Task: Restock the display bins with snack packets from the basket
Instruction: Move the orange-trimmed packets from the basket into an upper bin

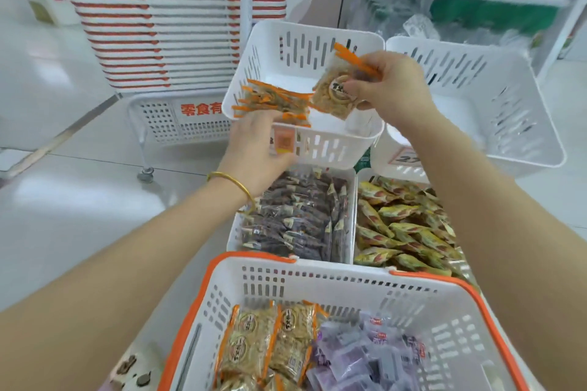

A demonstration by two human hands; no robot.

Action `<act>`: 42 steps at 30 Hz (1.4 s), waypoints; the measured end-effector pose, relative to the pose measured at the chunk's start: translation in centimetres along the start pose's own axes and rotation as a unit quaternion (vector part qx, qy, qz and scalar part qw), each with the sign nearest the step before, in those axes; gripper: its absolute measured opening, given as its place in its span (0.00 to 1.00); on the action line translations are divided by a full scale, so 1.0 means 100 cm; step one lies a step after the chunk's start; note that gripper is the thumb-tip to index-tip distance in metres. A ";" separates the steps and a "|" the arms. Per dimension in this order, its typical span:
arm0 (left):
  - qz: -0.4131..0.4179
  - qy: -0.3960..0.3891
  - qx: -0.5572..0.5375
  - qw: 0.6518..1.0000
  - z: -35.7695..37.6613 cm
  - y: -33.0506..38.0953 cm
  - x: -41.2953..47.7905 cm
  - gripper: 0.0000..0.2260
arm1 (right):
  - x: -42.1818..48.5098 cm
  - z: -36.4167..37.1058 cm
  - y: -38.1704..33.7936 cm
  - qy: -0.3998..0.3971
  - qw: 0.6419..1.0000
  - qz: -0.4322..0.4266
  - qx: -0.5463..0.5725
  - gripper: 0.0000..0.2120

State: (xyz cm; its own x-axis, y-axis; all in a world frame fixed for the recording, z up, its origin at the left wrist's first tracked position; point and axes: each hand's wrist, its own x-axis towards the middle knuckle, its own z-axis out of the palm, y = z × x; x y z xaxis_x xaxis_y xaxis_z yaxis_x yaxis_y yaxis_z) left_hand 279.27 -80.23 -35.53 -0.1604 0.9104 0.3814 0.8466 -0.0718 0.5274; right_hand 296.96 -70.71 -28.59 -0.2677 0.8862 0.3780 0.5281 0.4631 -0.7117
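Snack packets (333,94) | left hand (254,149), right hand (392,86) holding (over bin (320,149)) | white floor (79,187)

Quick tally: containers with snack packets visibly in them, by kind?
White display bins: 3 (upper bin, orange-edged packets; left lower bin, dark packets; right lower bin, yellow packets)
Orange-rimmed basket: 1
Total: 4

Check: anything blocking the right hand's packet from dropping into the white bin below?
Nothing visible. The right hand holds the packet over the open white bin; the floor beneath is bare. The bundle in the left hand sits at its left side.
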 end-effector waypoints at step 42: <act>-0.114 -0.435 0.164 0.878 -0.013 -0.038 -0.210 0.20 | -0.314 0.217 0.103 -0.304 0.895 0.326 0.015 0.33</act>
State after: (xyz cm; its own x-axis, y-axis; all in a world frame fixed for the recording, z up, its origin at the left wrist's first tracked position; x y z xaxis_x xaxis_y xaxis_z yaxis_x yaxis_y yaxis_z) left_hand 278.76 -99.62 -44.58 -0.0163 0.8630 -0.5049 0.9664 0.1431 0.2134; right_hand 293.37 -93.53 -60.63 -0.3041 0.8047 -0.5099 0.7132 -0.1626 -0.6819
